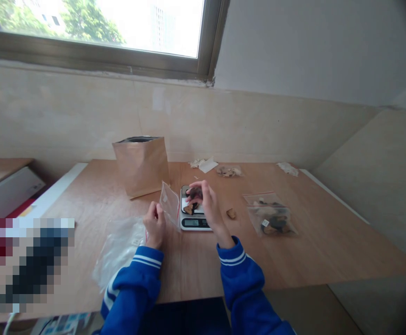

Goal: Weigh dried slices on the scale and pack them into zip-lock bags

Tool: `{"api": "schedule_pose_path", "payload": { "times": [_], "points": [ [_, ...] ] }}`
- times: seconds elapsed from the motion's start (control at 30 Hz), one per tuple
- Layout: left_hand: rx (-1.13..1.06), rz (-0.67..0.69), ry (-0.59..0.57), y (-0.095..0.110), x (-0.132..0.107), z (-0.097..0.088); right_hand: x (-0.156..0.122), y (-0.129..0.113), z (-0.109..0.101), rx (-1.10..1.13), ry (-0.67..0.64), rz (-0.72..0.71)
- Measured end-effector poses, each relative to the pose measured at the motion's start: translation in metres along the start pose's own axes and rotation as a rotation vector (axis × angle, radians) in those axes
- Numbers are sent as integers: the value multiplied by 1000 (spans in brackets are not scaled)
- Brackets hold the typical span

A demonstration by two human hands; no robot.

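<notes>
My left hand (pixel 155 224) is closed on the edge of a small clear zip bag (pixel 170 204) and holds it upright beside a digital kitchen scale (pixel 193 222). My right hand (pixel 206 204) hovers over the scale's platform, fingers pinched on a dark dried piece (pixel 193 192). A few more dark and tan pieces (pixel 190 209) lie on the platform. Both arms wear blue sleeves with white stripes.
A brown paper pouch (pixel 142 164) stands open behind the scale. A filled zip bag (pixel 272 216) lies to the right, with a loose piece (pixel 231 213) beside it. Empty clear bags (pixel 119 246) lie at the left. Scraps (pixel 203 164) and another small bag (pixel 228 171) sit near the wall.
</notes>
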State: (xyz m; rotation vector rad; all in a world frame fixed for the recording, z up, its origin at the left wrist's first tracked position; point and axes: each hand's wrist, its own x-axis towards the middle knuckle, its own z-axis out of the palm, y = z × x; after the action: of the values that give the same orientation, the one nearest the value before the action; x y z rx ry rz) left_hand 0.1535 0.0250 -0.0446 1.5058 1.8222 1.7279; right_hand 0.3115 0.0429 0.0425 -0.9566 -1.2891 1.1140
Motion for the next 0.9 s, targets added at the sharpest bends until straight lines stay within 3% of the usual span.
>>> {"api": "schedule_pose_path", "payload": {
  "times": [0.13,0.3,0.5,0.7,0.9],
  "points": [
    [-13,4,22,-2,-2,-1,-3,-16,40,-129,-167,58],
    [-51,38,49,-4,-3,-1,1,-9,53,-540,-77,-122],
    [-99,52,118,-5,-2,1,0,14,20,-747,122,-311],
    [-161,37,137,-1,0,2,-21,65,-11,-1169,-29,-314],
    [-178,27,160,2,-1,1,-26,74,-17,-1098,-75,-321]
  ]
}}
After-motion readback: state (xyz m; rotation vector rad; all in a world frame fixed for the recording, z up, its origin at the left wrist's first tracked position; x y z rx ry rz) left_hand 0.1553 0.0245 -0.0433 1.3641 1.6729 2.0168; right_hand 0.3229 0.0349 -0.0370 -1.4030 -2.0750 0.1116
